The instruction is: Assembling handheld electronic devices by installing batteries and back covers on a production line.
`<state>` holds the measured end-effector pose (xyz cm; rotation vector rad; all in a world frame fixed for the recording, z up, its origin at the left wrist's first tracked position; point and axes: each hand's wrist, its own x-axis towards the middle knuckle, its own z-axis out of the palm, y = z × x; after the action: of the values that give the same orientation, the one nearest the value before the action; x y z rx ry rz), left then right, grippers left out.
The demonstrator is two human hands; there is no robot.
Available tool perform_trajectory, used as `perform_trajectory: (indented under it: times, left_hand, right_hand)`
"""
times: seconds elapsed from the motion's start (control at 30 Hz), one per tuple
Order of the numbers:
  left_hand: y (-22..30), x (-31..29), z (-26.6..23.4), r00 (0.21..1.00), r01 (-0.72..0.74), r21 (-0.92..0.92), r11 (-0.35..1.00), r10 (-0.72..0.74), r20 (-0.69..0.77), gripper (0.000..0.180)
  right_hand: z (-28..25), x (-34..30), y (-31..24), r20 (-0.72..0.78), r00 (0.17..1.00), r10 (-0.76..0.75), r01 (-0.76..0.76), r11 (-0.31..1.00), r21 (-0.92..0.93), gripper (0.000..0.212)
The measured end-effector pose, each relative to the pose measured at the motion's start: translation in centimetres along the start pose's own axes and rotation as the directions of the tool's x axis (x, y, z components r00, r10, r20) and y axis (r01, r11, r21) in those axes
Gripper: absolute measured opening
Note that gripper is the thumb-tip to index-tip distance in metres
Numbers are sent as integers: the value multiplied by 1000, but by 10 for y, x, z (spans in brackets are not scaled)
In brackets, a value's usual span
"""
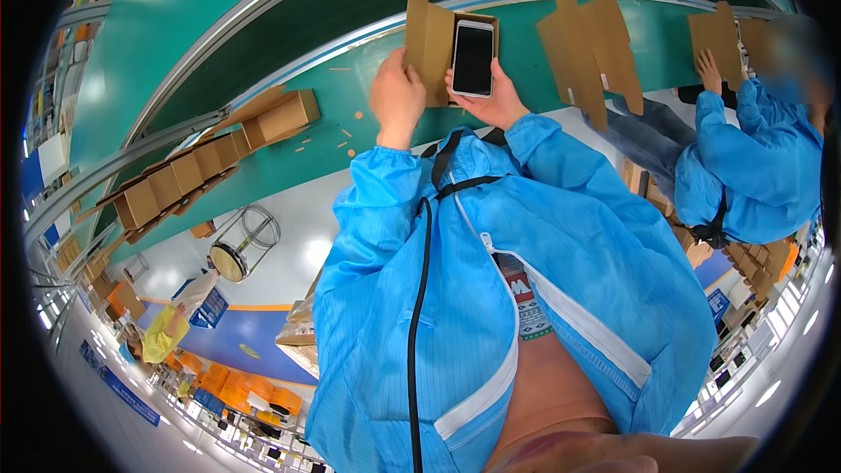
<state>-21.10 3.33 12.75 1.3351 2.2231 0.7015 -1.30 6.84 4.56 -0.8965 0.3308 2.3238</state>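
A smartphone [473, 60] with a black screen and a white frame lies face up in my right hand [496, 102]. The fingers of that hand wrap round its lower end, and the phone is over an open brown cardboard box [429, 42] on the green bench. My left hand [399, 98] is closed at the left edge of the box's raised lid, with the thumb toward the cardboard; its fingertips are partly hidden. The phone covers most of the inside of the box.
A row of open cardboard boxes [180, 173] runs along the bench at left. Unfolded cardboard pieces [589, 44] stand to the right. Small tan scraps [350, 133] are scattered on the green bench [324, 92]. Beyond, a co-worker in blue [745, 158] handles another box [714, 31]. A round stool [229, 261] stands behind.
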Motion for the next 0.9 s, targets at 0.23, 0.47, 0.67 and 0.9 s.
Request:
perform_trajectory:
  times: [0.23, 0.47, 0.67, 0.9]
  left_hand:
    - [1, 0, -2, 1000, 5, -6, 1000, -5, -10, 34]
    - [-5, -1, 5, 998, 13, 12, 1000, -13, -56, 30]
    - [-43, 12, -27, 999, 38, 149, 988, -35, -25, 36]
    - [-57, 38, -64, 999, -35, 268, 963, 42, -22, 35]
  right_hand:
    - [-27, -24, 0, -346, 933, -99, -86, 872, -482, 62]
    - [-42, -35, -3, -125, 821, -557, -32, 174, -984, 44]
    - [-52, -37, -18, -77, 899, -432, 62, 298, -953, 37]
    - [-65, -54, -30, -155, 884, -440, 1, 333, -943, 35]
